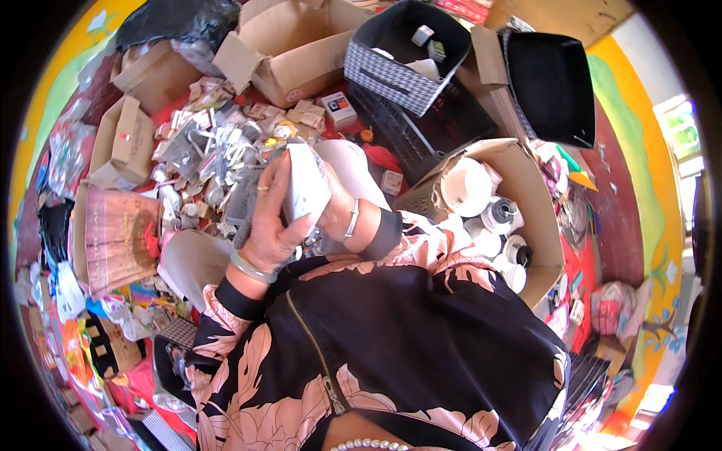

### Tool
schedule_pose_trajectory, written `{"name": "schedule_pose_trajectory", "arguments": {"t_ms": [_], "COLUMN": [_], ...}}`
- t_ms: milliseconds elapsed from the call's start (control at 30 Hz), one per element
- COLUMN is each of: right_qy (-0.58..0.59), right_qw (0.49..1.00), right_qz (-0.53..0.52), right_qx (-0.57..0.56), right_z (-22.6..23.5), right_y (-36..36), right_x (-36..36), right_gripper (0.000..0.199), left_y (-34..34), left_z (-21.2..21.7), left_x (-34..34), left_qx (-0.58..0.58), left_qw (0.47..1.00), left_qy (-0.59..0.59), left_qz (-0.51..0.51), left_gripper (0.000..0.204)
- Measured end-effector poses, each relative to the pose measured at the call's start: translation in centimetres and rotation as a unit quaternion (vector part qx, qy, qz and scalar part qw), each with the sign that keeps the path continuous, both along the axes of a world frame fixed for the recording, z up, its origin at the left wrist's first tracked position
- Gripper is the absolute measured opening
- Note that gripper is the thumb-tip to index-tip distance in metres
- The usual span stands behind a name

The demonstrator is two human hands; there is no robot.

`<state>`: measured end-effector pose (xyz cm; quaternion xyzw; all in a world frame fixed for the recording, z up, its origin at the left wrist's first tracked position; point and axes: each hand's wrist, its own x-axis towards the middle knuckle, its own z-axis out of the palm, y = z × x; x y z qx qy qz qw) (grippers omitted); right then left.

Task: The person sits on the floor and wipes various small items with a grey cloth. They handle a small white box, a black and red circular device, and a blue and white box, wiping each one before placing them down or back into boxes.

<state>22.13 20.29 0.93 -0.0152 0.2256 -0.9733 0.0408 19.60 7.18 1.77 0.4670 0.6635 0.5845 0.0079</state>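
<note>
Above my lap, my left hand grips a white, smooth, flat-sided object, its thumb pressed along the lower edge. Its exact kind I cannot make out. My right hand is closed round the far right side of the same object, its fingertips hidden behind it. A grey fuzzy cloth shows beside my left hand, partly covered by it. Just beyond lies a heap of white cables and small plastic parts, between my knees and the boxes.
An open carton of white cylindrical items stands at my right. Farther off are a large carton, a patterned fabric bin and a black bin. A pinkish bag stands left, near a small carton.
</note>
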Motion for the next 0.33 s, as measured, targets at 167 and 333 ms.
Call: {"name": "schedule_pose_trajectory", "arguments": {"t_ms": [167,333], "right_qy": [-0.168,-0.091], "right_qw": [0.982,0.971], "right_qz": [-0.075,-0.103], "right_qx": [0.041,0.198], "right_z": [1.5,-0.9], "right_y": [-0.4,-0.8], "right_x": [0.6,-1.0], "right_gripper": [0.036,0.042], "left_y": [-1.9,-3.9], "left_z": [-1.3,-1.3], "left_x": [-1.4,-2.0], "left_qx": [0.045,0.053], "left_qw": [0.981,0.952], "left_qy": [-0.166,-0.217], "left_qz": [0.084,0.21], "left_gripper": [0.053,0.047]}}
